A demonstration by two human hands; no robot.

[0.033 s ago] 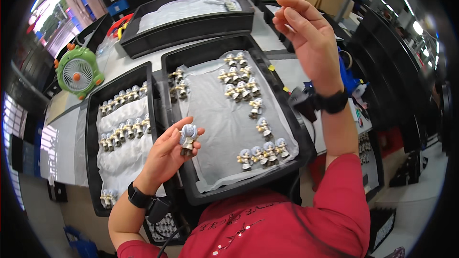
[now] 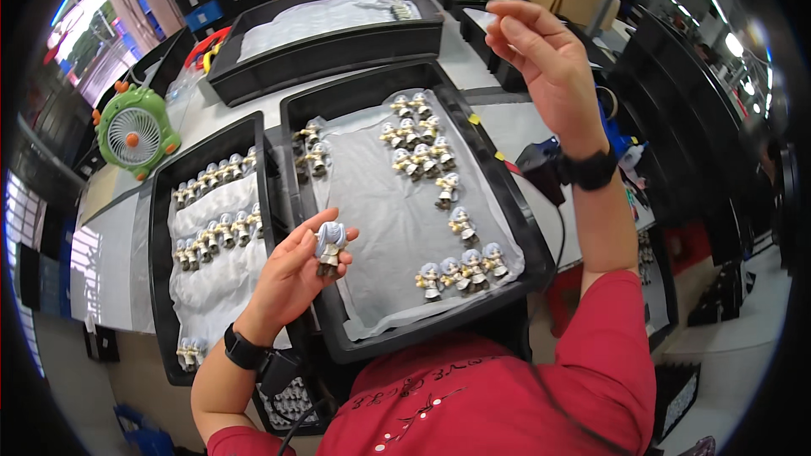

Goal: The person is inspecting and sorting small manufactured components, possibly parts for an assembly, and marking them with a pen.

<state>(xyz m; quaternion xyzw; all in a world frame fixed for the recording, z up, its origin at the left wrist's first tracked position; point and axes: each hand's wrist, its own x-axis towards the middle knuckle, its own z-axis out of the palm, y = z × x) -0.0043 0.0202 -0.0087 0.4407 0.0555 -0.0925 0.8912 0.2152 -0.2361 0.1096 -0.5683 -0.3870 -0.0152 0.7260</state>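
Landmark: the middle black tray [image 2: 363,89], lined with a whitish sheet [image 2: 363,228].
Step in hand: apparently one piece singled out, perhaps for looking over; the view does not settle it.
Next move: seems to call for a light, steady hold on the small body, and for lowering the right fingers toward the tray's left side if both hands are needed.
Held piece: a chibi figurine [image 2: 330,245] with pale blue hair, white coat and dark boots, at the tray's left wall, head toward its far end.
Left grip [image 2: 294,266]: closed around the figurine, which sits at the thumb and fingertips, touching them.
Right grip [image 2: 541,46]: raised beyond the tray's far right side, well apart from the figurine; fingers curled, nothing seen in them; whether thumb and fingertips meet, I cannot tell.
Matching figurines [image 2: 473,266]: four in the tray's near right corner, more up its right side, a few at far left.
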